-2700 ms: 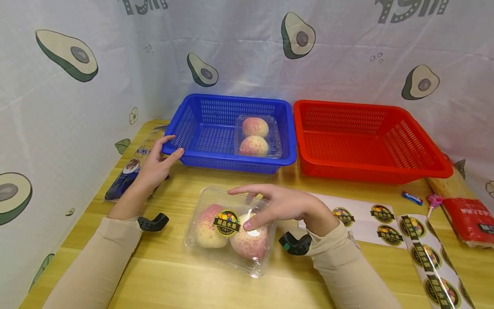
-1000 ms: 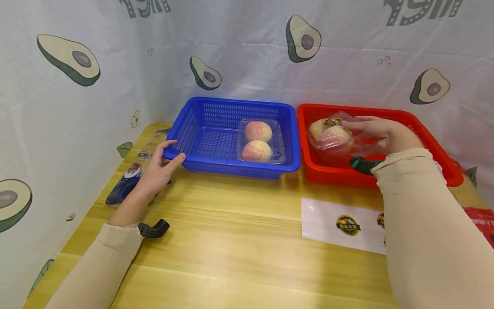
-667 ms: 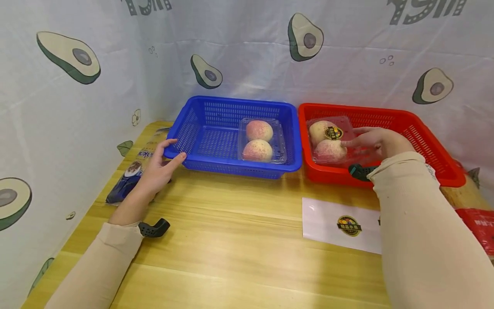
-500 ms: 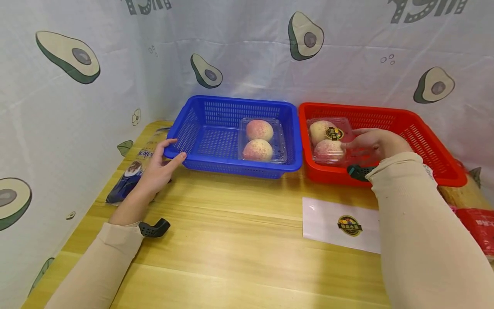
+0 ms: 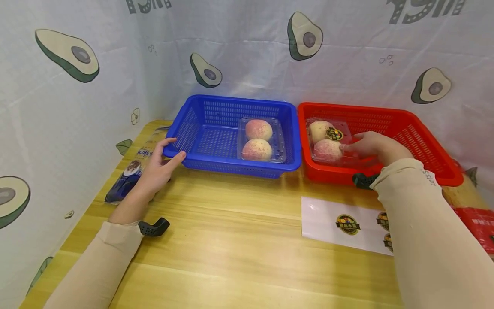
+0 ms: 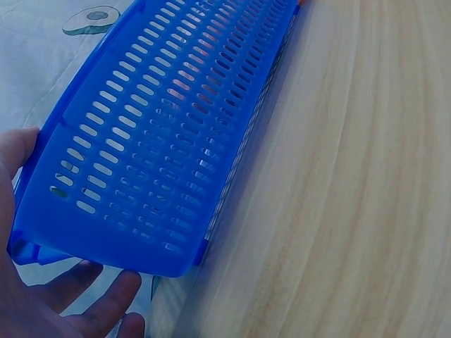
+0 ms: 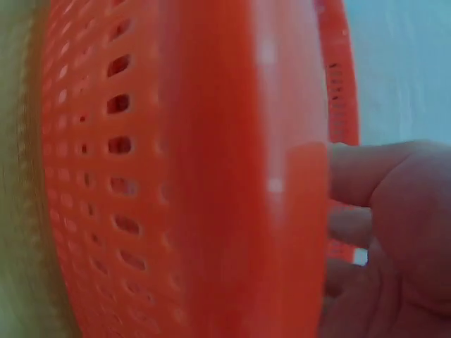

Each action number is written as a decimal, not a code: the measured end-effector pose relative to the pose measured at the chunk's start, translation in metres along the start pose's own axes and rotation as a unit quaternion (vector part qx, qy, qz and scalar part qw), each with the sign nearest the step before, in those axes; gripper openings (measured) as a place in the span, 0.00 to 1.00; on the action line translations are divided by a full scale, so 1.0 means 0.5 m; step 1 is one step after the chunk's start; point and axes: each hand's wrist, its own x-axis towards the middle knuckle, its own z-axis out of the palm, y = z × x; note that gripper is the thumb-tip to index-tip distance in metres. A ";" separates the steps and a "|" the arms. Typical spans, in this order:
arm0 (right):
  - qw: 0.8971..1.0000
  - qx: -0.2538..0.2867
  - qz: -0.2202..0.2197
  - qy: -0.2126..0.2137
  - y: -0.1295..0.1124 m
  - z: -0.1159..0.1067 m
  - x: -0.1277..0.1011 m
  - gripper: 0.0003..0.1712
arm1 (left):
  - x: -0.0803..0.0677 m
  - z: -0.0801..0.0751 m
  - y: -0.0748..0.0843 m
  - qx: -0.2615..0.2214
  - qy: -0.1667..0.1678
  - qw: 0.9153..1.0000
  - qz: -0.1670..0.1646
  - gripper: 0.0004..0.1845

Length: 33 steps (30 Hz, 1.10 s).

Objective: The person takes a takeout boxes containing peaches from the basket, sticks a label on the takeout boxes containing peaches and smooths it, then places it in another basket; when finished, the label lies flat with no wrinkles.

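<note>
My left hand [image 5: 156, 171] holds the front left corner of a blue plastic basket [image 5: 231, 162]. In the left wrist view, the thumb [image 6: 20, 148] is on the rim and the fingers lie around the corner. Inside this basket sits a clear plastic box [image 5: 279, 148] with two peaches [image 5: 257, 149]. Within the red basket [image 5: 328, 174], a second clear box [image 5: 343, 126] with two peaches [image 5: 327, 150] and a round label [image 5: 334, 134] lies at the left end. My right hand [image 5: 380, 148] is at its right side, thumb close to it, fingers loose; the far fingers are partly hidden.
A white sticker sheet [image 5: 322, 219] lies in front of the red basket, partly under the right sleeve. A dark blue packet [image 5: 123, 182] is behind my left forearm. A red package [image 5: 476, 223] is at the right edge. A white avocado-print curtain [image 5: 247, 56] stands behind.
My right hand carried the labelled peach box from the table into the red basket, where it settled flat. Lately that hand has eased slightly right. My left hand stays on the corner.
</note>
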 end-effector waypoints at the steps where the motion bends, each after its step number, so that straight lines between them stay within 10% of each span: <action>1: 1.000 -0.021 0.000 0.014 0.001 0.002 -0.001 0.57 | 0.000 0.000 0.001 0.002 -0.001 1.000 -0.002 0.38; 6: 0.992 -0.094 -0.020 0.077 -0.004 0.018 -0.029 0.60 | 0.000 -0.003 0.001 0.004 -0.002 1.000 -0.006 0.38; 17: 0.967 0.015 -0.129 0.218 0.039 0.116 -0.119 0.48 | -0.011 0.001 -0.009 -0.001 -0.004 1.000 -0.007 0.38; 33: 0.926 -0.044 -0.321 0.194 0.046 0.149 -0.138 0.20 | -0.002 0.009 0.002 0.004 0.012 1.000 0.000 0.38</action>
